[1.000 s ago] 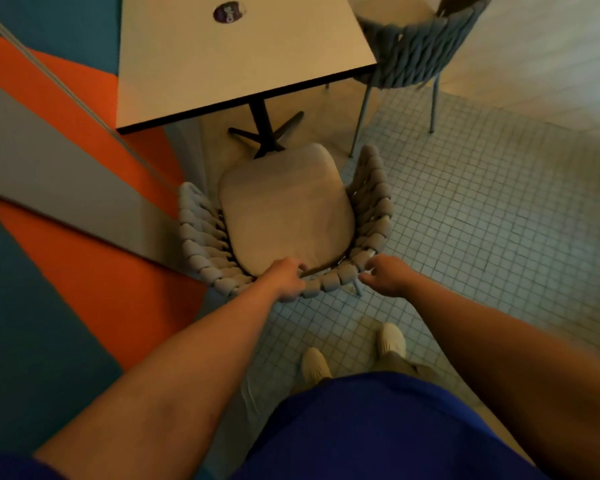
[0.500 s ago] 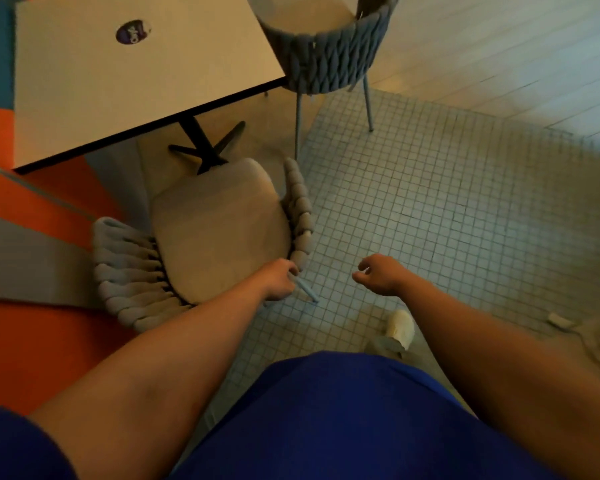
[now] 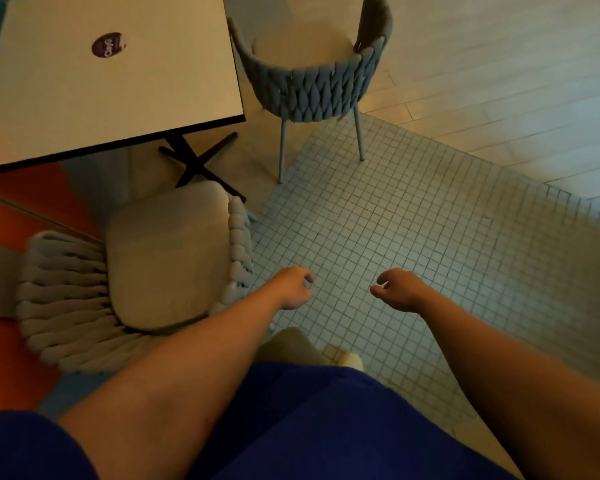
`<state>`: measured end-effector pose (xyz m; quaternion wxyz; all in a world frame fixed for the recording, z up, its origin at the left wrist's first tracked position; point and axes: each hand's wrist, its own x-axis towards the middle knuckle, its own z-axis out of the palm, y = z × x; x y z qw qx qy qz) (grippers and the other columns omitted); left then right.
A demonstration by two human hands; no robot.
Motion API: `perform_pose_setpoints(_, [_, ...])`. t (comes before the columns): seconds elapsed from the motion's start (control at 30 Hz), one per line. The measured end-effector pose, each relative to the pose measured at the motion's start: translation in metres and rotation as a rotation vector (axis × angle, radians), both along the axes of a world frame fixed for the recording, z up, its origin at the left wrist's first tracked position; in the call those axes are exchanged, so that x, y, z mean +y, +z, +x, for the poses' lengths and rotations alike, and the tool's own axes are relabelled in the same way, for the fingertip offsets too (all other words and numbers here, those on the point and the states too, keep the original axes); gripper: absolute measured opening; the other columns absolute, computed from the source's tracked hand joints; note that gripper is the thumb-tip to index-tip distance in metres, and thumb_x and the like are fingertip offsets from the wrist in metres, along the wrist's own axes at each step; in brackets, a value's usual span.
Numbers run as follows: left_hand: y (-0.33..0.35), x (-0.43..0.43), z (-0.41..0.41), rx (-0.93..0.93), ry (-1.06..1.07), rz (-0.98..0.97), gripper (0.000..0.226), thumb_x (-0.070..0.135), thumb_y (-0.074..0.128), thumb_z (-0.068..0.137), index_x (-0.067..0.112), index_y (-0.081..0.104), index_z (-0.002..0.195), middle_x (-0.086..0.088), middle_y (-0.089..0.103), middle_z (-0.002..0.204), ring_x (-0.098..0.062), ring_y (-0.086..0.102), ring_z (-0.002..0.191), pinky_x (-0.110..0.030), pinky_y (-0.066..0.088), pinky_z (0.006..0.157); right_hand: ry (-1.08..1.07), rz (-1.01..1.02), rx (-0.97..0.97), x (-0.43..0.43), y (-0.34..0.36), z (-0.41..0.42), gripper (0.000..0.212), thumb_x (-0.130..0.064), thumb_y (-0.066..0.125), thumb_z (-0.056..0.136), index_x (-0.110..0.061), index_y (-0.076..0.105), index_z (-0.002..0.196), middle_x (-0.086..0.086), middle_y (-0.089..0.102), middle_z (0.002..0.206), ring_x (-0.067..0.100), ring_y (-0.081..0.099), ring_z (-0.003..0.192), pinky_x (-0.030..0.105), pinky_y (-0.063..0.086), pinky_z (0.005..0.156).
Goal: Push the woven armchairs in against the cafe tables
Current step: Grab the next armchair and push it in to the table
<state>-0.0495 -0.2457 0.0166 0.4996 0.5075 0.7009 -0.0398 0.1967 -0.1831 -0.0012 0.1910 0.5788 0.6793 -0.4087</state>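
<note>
at left we see the near woven armchair standing just short of the cafe table. our left hand, fingers loosely curled, seems just clear of its arm; the right hand hangs likewise over the tiles, empty.

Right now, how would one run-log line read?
near armchair: by table, untouched | left hand: empty | right hand: empty | far armchair: at table side

Dim, warm indoor light
We see a yellowish wash on the plank floor upper right; edges bow with wide-angle distortion, and everything looks slightly soft.
</note>
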Motion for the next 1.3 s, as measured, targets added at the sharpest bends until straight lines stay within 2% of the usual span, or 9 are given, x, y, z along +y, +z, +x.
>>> perform_pose_setpoints(0.17, [-0.007,0.07,0.002,0.023,0.043,0.028,0.032,0.013,0.051,0.096,0.015,0.061,0.126,-0.01,0.06,0.132,-0.024,0.059,0.11,-0.032,0.051,0.089,0.02,0.008,0.025,0.076,-0.002,-0.003,0.053,-0.044,0.055,0.098,-0.009,0.053,0.138,0.012,0.056,0.142,0.028,0.051,0.131,0.043,0.041,0.111])
perform_pose_setpoints(0.33, [-0.019,0.162,-0.014,0.048,0.05,0.012,0.036,0.015,0.054,0.097,0.013,0.058,0.133,-0.012,0.061,0.133,-0.028,0.059,0.119,-0.033,0.048,0.093,0.036,0.036,0.03,0.176,-0.007,-0.014,0.054,-0.044,0.055,0.098,-0.009,0.052,0.139,0.012,0.055,0.143,0.028,0.051,0.132,0.043,0.041,0.112])
perform_pose_setpoints(0.53, [-0.016,0.295,-0.04,0.03,0.079,0.02,0.035,0.016,0.051,0.099,0.015,0.057,0.133,-0.012,0.059,0.133,-0.027,0.062,0.108,-0.031,0.048,0.078,-0.001,0.059,0.029,0.31,0.002,-0.037,0.054,-0.044,0.055,0.098,-0.008,0.053,0.138,0.013,0.056,0.142,0.028,0.052,0.131,0.042,0.041,0.111])
perform_pose_setpoints(0.7, [-0.002,0.39,-0.063,0.026,0.173,0.003,0.029,0.02,0.05,0.101,0.016,0.057,0.128,-0.01,0.059,0.128,-0.024,0.06,0.093,-0.039,0.054,0.082,-0.013,0.071,0.056,0.402,0.013,-0.061,0.055,-0.045,0.053,0.098,-0.008,0.053,0.139,0.014,0.057,0.14,0.029,0.054,0.128,0.041,0.044,0.107])
perform_pose_setpoints(0.83, [-0.005,0.46,-0.075,-0.031,0.289,-0.014,0.026,0.019,0.053,0.102,0.01,0.056,0.126,-0.01,0.054,0.132,-0.022,0.053,0.102,-0.031,0.046,0.085,0.003,0.059,0.054,0.481,0.002,-0.074,0.056,-0.046,0.053,0.098,-0.007,0.053,0.138,0.014,0.057,0.139,0.028,0.056,0.126,0.04,0.045,0.106])
perform_pose_setpoints(0.97, [-0.013,0.528,-0.087,-0.061,0.45,-0.019,0.031,0.024,0.06,0.1,0.006,0.06,0.124,-0.009,0.052,0.135,-0.025,0.053,0.12,-0.029,0.042,0.087,0.043,0.024,0.06,0.565,-0.011,-0.09,0.058,-0.048,0.055,0.097,-0.008,0.053,0.139,0.014,0.056,0.141,0.029,0.055,0.126,0.041,0.045,0.106])
perform_pose_setpoints(1.1, [-0.025,0.586,-0.098,-0.088,0.694,-0.056,0.025,0.032,0.063,0.097,0.014,0.06,0.114,-0.006,0.059,0.127,-0.026,0.06,0.115,-0.034,0.05,0.086,0.029,-0.007,0.092,0.644,-0.019,-0.107,0.06,-0.047,0.055,0.097,-0.005,0.053,0.139,0.015,0.056,0.141,0.03,0.055,0.127,0.04,0.046,0.105])
perform_pose_setpoints(1.2, [-0.035,0.616,-0.103,-0.098,0.91,-0.056,0.034,0.041,0.063,0.095,0.016,0.059,0.118,-0.005,0.062,0.117,-0.027,0.063,0.111,-0.043,0.054,0.093,-0.118,-0.048,0.156,0.688,-0.026,-0.119,0.064,-0.048,0.057,0.096,-0.002,0.051,0.14,0.018,0.059,0.134,0.032,0.059,0.117,0.045,0.052,0.097])
perform_pose_setpoints(1.3, [-0.042,0.647,-0.112,-0.141,1.167,-0.054,0.047,0.042,0.062,0.095,0.012,0.055,0.13,-0.004,0.062,0.102,-0.026,0.063,0.102,-0.045,0.056,0.091,-0.442,-0.163,0.237,0.722,-0.034,-0.134,0.063,-0.043,0.059,0.096,-0.001,0.044,0.14,0.018,0.058,0.123,0.034,0.062,0.106,0.049,0.059,0.084])
